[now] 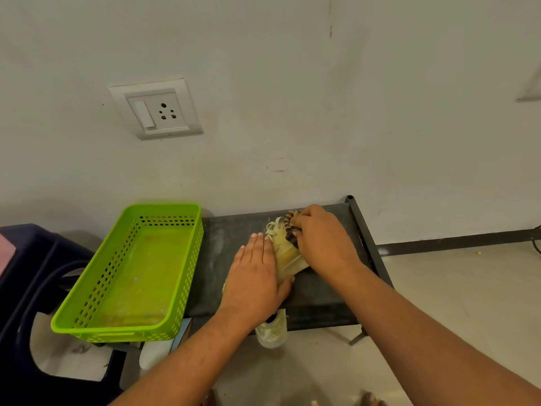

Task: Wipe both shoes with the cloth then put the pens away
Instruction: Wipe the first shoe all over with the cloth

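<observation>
1. Step in hand: you are wiping the first shoe [288, 254], a pale cream one lying on the dark shelf [234, 230] against the wall.
2. Left hand [256, 276]: you are pressing it flat on the shoe's near end, fingers straight and together, thumb tucked under the edge; it is steadying, not gripping.
3. Right hand [322, 238]: you are curling the fingers closed over a bunched, dark-and-tan striped cloth [289, 230] at the shoe's laced end.
4. Second shoe [272, 329]: it is sitting below the shelf's front edge, toe down, apparently untouched; the left forearm is hiding part of it.
5. Green basket [87, 291]: it is resting just left of the shelf, partly on a dark blue stool [26, 288]. It is holding nothing that shows.
6. Pens: none are showing anywhere, so you cannot yet tell where they lie.
7. Next move, as a judgement: you are likely needing to turn this shoe to reach its other side, then swap it for the second one.
</observation>
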